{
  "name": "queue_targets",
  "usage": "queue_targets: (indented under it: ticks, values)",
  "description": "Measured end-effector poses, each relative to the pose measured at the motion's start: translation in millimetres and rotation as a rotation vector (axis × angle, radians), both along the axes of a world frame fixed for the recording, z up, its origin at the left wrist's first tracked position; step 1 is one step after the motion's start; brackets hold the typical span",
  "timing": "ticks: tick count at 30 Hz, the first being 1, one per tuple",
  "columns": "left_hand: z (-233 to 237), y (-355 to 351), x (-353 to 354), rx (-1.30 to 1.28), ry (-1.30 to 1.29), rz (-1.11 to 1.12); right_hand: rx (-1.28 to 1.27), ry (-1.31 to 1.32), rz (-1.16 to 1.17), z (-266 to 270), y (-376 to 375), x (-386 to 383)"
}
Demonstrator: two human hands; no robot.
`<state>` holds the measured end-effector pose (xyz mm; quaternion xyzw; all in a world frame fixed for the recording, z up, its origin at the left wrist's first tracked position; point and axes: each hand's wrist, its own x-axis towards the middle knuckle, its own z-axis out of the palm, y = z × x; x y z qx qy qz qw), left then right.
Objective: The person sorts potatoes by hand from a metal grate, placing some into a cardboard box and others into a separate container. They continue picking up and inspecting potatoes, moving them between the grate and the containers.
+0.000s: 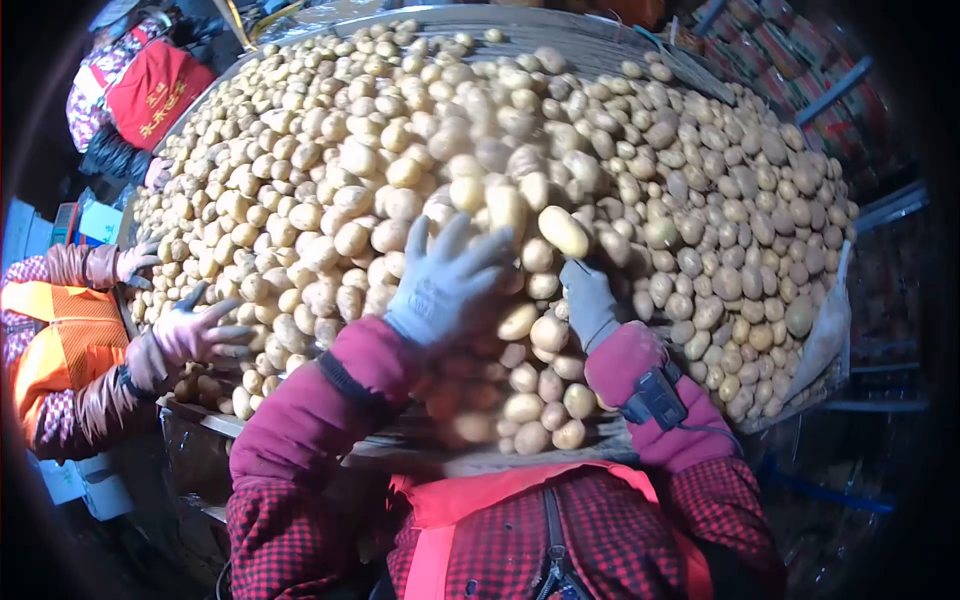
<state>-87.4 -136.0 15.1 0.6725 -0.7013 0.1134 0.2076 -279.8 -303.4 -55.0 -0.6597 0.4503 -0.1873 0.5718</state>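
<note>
Head cam, the only view here, so picture a clock face on the frame. Big pile of potatoes (pixel 303 216) fills most of it, from about 8 o'clock up over 12 and round to 4, with a looser cluster toward 6 by the wearer's body. It's all on a table (pixel 590 50) whose bare ribbed top shows near 1.

Left hand (pixel 450 282), in a pale glove, is almost dead centre: fingers spread wide, back of the glove up, not gripping anything I can see. Right hand (pixel 588 303), also gloved, is a bit off centre toward 3. Its fingertips are right by a long, brighter potato (pixel 563 231) between 1 and 2, but honestly can't tell if it's grasping it. Some spuds in the middle and down near 6 are blurry.

There's a black device (pixel 657 398) strapped to the right wrist around 4. Over at 9, a co-worker in an orange vest (pixel 85 335) has both gloved hands at the pile's edge. Another person in red (pixel 160 90) is at 10. White sack-like thing (pixel 826 325) at 3.
</note>
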Motion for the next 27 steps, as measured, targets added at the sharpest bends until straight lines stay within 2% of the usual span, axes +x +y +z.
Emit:
queue_targets:
  ticks: [1,2,3,4,5,6,8,11,12,14,16,17,18,20,21,22,24,25,27]
  values:
    - [11.4,-4.5,17.3,0.053,0.036,0.044,0.109,0.024,-0.057,29.9,11.7,26.8]
    - [11.2,-6.3,29.3,-0.005,-0.007,0.158,0.218,0.054,-0.118,46.2,17.4,45.5]
    - [-0.3,-12.9,49.5,-0.059,-0.019,0.187,0.233,0.023,-0.165,28.8,11.8,59.5]
    - [-13.9,-20.5,66.9,-0.108,-0.018,0.214,-0.087,0.066,-0.041,3.6,2.8,64.5]
    - [-4.0,-26.1,74.2,-0.102,0.005,0.248,-0.429,0.126,0.03,-21.0,-6.0,69.8]
    - [-9.8,-30.7,90.7,-0.105,-0.065,0.257,-0.158,-0.167,-0.019,-29.5,-14.5,78.6]
    - [-15.7,-37.3,112.8,-0.156,-0.038,0.252,0.435,-0.806,-0.222,-31.9,-26.3,99.6]
    - [-12.5,-32.7,126.1,-0.151,0.02,0.205,-0.162,-0.291,-0.011,19.1,-32.3,123.7]
    - [-10.9,-32.0,129.9,-0.143,0.025,0.206,0.078,-0.239,-0.066,42.1,-27.3,133.5]
    - [-9.4,-33.0,140.4,-0.201,0.006,0.222,0.155,-0.197,-0.056,51.3,-32.4,152.3]
    - [-4.0,-24.6,153.9,-0.196,0.019,0.301,0.118,-0.206,0.03,48.6,-36.5,179.4]
    - [1.1,-8.2,164.6,-0.188,0.135,0.341,0.087,-0.219,0.092,48.2,-34.0,200.6]
    - [7.1,5.2,174.7,-0.196,0.242,0.383,-0.016,-0.259,0.179,50.1,-30.2,223.5]
    - [-6.8,29.5,199.9,-0.182,0.518,0.456,-0.501,-0.425,0.403,40.1,-22.5,263.9]
    - [-32.9,47.9,221.1,-0.095,0.142,0.582,-0.466,-0.445,0.475,50.0,-9.0,270.2]
    - [-48.9,64.4,227.6,-0.136,0.228,0.602,0.139,-0.226,0.439,104.0,19.4,261.0]
    - [-54.6,80.2,225.7,-0.21,0.566,0.682,0.231,-0.362,0.525,96.8,21.3,252.0]
    - [-68.0,80.9,234.4,-0.235,0.701,0.66,0.191,-0.361,0.512,102.8,29.3,232.3]
    - [-62.9,79.8,232.6,-0.215,0.457,0.7,0.03,-0.407,0.455,110.3,28.5,196.5]
